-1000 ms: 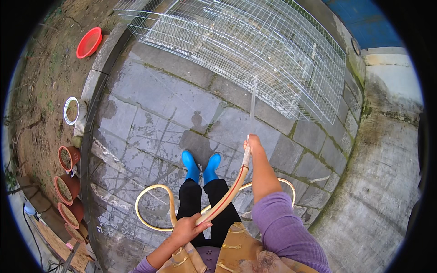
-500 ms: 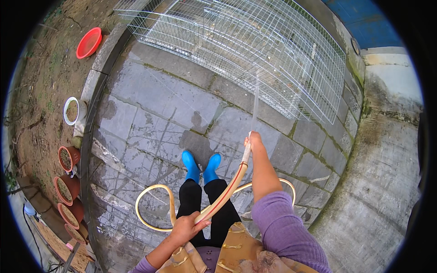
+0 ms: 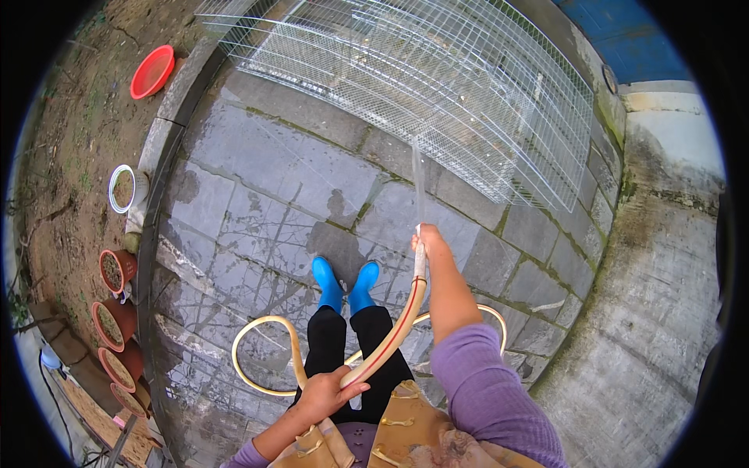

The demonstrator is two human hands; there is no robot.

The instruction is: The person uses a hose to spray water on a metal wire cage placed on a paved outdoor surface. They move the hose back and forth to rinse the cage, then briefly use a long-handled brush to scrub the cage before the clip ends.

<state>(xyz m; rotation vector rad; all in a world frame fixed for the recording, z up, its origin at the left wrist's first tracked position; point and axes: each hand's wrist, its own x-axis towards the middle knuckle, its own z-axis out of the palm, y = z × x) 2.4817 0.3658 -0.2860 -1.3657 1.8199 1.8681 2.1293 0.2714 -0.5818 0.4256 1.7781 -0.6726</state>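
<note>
A cream hose [image 3: 399, 327] with a red stripe runs between my two hands. My right hand [image 3: 434, 243] is closed round its far end, where a stream of water [image 3: 419, 175] shoots forward. Lower down, my left hand [image 3: 326, 395] grips the hose in front of my thighs. The water reaches the near side of a wire cage [image 3: 406, 86] lying on the paving ahead. Behind my arms, the rest of the hose loops over the wet slabs on both sides of my legs.
My blue boots [image 3: 327, 282] stand on wet stone paving [image 3: 273, 187]. Along the left curb [image 3: 168, 129] are several brown flowerpots [image 3: 117, 271], a white pot [image 3: 129, 189] and a red basin [image 3: 152, 72] on soil. A concrete strip [image 3: 647, 288] lies to the right, below a blue panel [image 3: 624, 35].
The hose tip has swung slightly left, and the water stream now lands further left and nearer on the cage. My left hand has shifted a little right.
</note>
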